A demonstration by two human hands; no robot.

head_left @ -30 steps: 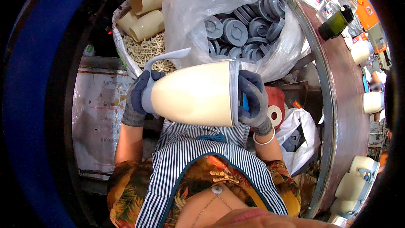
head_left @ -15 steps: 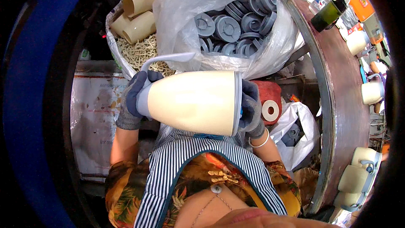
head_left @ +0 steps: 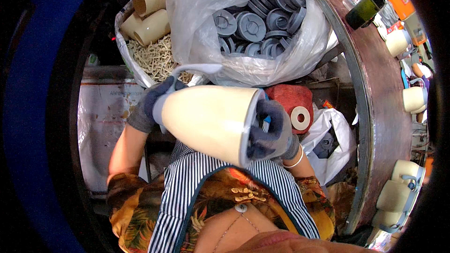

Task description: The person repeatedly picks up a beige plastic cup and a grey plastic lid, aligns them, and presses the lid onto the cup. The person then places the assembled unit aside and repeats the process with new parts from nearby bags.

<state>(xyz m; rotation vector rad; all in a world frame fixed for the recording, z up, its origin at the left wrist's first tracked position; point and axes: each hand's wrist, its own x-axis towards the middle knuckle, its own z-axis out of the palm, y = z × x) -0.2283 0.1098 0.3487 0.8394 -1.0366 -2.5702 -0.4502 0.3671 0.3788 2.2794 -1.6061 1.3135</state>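
Note:
A large cream-coloured jug body (head_left: 208, 119) lies sideways in front of my chest, its pale grey handle (head_left: 187, 70) curving over the top. My left hand (head_left: 150, 105), in a grey glove, grips the jug's narrow end near the handle. My right hand (head_left: 272, 129), also gloved, presses against the wide open base, where a blue-grey part shows between the fingers. Just behind the jug a clear plastic bag (head_left: 253, 61) holds several round grey caps (head_left: 251, 26).
A sack at the left holds cardboard tubes (head_left: 150, 14) and straw-like filling (head_left: 157, 58). A red spool (head_left: 293, 105) and a white bag (head_left: 328, 133) lie to the right. A curved brown table edge (head_left: 375, 107) carries several cream jugs (head_left: 398, 194) and a dark bottle (head_left: 363, 9).
The jug has tilted, its wide base dropping toward my lap at the right. My right hand has shifted further over the base; the left hand keeps its hold.

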